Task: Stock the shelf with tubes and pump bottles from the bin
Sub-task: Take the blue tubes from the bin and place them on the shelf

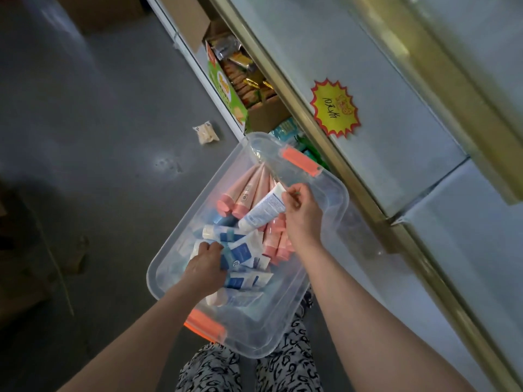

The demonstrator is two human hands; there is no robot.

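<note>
The right hand's (pixel 302 213) thumb and fingertips pinch the flat crimped end of a white-and-blue tube (pixel 263 210). The tube is lifted clear of the pile and slants with its cap toward 8 o'clock, above the middle of the bin. The left hand's (pixel 206 264) fingers are curled down over the end of a white tube (pixel 202 246) that lies in the heap at the 8 o'clock side of the bin, though how firmly they grip cannot be told. Around both hands the clear plastic bin (pixel 249 335) holds a jumble of tubes. Pink tubes (pixel 249 188) fan out at 12 o'clock and along the 3 o'clock side under the right wrist, and white-and-blue ones are heaped from the centre toward 6 o'clock. An orange handle (pixel 301 161) clips the bin's far rim at 1 o'clock and a second orange handle (pixel 205 325) the near rim at 7 o'clock. The bin rests over the person's black-and-white patterned trousers (pixel 288 363). Just beside its 2 o'clock edge runs the gold edge strip (pixel 297 108) of the pale shelf (pixel 382 94), which bears a yellow and red starburst price tag (pixel 335 108). Below the shelf, at 11 o'clock from the bin, stands an open cardboard box of snack packets (pixel 240 75). A small pale packet (pixel 206 133) lies on the grey floor (pixel 99 123) at 10 o'clock.
</note>
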